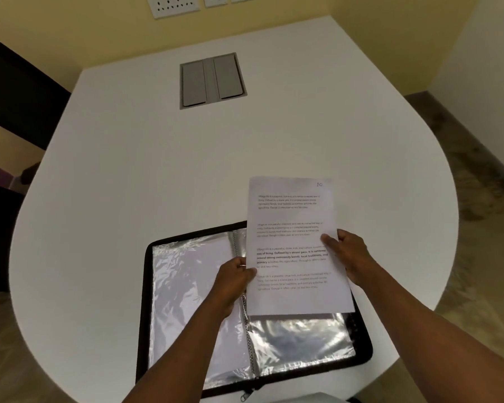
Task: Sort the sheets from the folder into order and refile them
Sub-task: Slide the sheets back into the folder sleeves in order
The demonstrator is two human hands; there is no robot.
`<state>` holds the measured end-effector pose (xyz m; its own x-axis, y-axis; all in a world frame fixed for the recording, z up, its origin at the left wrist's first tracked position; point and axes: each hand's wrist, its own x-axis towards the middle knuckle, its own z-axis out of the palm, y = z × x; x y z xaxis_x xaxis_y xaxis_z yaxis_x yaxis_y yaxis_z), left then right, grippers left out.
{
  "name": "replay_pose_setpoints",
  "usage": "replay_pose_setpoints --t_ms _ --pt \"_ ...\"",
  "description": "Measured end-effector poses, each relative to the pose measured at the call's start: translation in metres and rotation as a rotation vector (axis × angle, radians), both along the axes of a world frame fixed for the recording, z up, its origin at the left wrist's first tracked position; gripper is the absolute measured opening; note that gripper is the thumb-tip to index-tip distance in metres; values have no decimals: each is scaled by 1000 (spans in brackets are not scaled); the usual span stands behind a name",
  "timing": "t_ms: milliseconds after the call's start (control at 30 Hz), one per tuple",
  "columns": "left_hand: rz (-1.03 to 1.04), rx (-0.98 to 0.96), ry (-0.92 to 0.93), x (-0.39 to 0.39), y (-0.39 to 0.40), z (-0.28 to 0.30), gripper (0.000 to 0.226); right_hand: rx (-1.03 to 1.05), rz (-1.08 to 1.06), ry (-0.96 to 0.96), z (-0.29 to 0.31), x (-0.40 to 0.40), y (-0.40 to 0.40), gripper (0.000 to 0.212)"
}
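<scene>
A black zip folder (361, 353) lies open at the table's near edge, its clear plastic sleeves (186, 286) spread on both sides of the metal rings. Above its right half I hold a printed white sheet (291, 242) upright, marked "10" at the top right corner. My left hand (233, 283) pinches the sheet's left edge, thumb on the front. My right hand (349, 257) grips the right edge, thumb laid across the print. The sheet hides the upper part of the right-hand sleeve.
The white rounded table (186, 170) has a grey cable hatch (213, 80) set in its far middle. A dark chair (15, 91) stands at the left. Wall sockets (172, 5) sit above the far edge. Floor shows at the right.
</scene>
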<state>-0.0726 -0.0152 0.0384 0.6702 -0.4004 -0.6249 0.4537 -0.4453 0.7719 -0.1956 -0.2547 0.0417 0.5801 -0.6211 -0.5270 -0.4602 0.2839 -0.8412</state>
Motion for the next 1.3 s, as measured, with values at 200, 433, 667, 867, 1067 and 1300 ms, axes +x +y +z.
replay_pose_setpoints --t_ms 200,433,667,867,1067,1300 --pt "-145 264 -411 4 -28 -14 20 -118 -134 -12 13 -9 -42 16" --pt "-425 467 -760 34 -54 -32 46 -108 -261 -72 24 -10 -79 14" --pt "-680 556 -957 54 -120 -68 46 -86 -309 -24 7 -18 -127 7" --pt "-679 641 -1100 64 -122 -68 18 -76 -315 -61 6 -18 -131 9" --pt "-630 624 -976 75 -133 -64 6 -55 -322 -50 0 -13 -141 5" --pt "-666 629 -899 81 -141 -55 10 -31 -322 -44 -8 -1 -147 6"
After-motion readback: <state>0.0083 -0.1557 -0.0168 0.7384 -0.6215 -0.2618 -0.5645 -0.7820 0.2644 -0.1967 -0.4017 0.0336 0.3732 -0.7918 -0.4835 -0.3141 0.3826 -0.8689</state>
